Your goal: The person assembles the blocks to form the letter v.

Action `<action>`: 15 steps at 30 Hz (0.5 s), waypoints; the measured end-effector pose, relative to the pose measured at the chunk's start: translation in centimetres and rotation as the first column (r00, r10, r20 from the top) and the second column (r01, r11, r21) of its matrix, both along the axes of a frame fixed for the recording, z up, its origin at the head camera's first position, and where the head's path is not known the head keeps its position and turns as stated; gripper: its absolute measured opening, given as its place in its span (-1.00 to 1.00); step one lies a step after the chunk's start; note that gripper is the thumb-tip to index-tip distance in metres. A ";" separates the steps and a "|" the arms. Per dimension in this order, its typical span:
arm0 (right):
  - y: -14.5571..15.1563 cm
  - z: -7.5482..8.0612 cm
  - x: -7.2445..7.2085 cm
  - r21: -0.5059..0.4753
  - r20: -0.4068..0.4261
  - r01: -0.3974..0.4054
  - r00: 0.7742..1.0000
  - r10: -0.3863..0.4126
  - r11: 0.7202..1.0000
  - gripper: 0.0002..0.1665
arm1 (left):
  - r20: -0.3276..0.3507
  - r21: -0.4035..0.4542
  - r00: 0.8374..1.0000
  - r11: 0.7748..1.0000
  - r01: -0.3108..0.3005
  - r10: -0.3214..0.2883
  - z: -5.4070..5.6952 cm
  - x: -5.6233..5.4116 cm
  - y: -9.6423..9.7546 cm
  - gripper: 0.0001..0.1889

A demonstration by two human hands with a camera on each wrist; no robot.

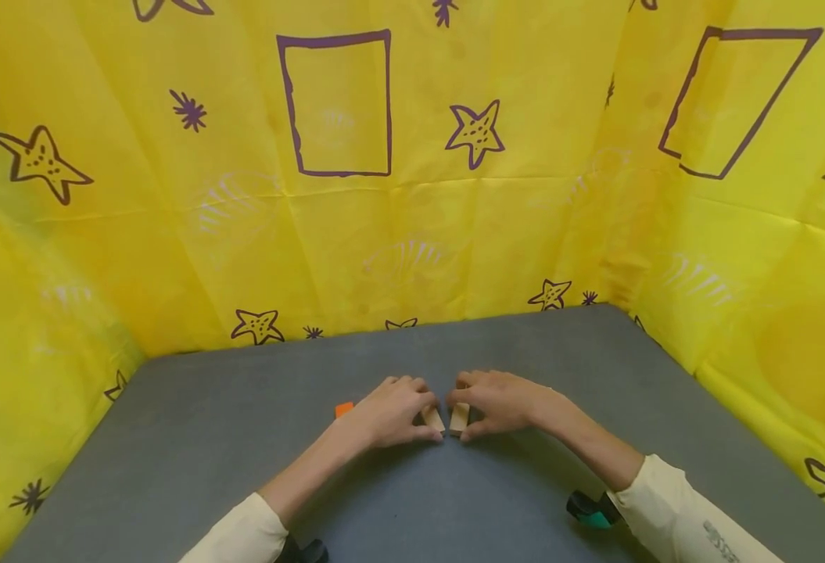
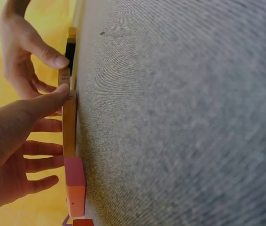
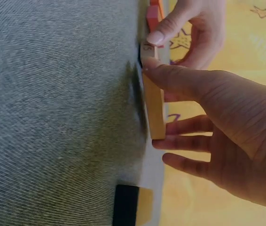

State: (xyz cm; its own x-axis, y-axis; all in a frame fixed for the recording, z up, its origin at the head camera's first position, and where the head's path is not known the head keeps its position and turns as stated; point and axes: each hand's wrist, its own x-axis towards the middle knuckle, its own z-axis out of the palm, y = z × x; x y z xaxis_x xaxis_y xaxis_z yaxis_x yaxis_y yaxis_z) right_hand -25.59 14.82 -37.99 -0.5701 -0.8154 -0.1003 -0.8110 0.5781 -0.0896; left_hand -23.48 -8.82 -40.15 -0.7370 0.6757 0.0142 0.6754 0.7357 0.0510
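Near the middle of the grey table, my left hand (image 1: 394,410) pinches a pale wooden block (image 1: 433,420) between thumb and fingers. Facing it, my right hand (image 1: 500,400) holds a second pale wooden block (image 1: 459,418) the same way. A narrow gap separates the two blocks in the head view, and their near ends tilt toward each other. Small dark marks show on the block ends in the wrist views. Close behind the left block in the left wrist view stands a pink and orange block (image 2: 75,186).
An orange block (image 1: 343,409) peeks out behind the left wrist. The right wrist view has a black and yellow block (image 3: 126,205) on the table. Yellow patterned cloth (image 1: 412,234) surrounds the grey tabletop (image 1: 412,500). Dark wrist-worn gear (image 1: 591,512) shows beneath the right forearm.
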 end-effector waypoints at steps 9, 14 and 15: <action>-0.1 -0.8 0.2 -0.009 0.011 0.010 1.000 -0.010 1.000 -0.45 | 0.014 0.035 0.999 0.999 -0.030 0.029 -0.3 0.4 -0.2 -0.45; -0.1 -0.5 0.0 -0.002 0.031 0.037 0.999 -0.037 0.999 -0.44 | 0.019 0.050 0.999 0.998 -0.046 0.045 -0.1 0.5 -0.2 -0.44; -0.1 -0.5 0.0 0.003 0.029 0.036 0.999 -0.037 0.999 -0.45 | 0.018 0.050 0.999 0.998 -0.043 0.042 0.0 0.5 -0.1 -0.44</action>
State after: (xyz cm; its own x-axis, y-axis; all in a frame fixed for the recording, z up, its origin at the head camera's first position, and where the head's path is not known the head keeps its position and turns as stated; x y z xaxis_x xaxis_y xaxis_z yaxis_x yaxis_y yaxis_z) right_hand -25.61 14.71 -38.47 -0.5963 -0.7938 -0.1193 -0.7864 0.6075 -0.1116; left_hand -22.98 -8.94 -40.19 -0.7657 0.6422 0.0347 0.6420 0.7601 0.1004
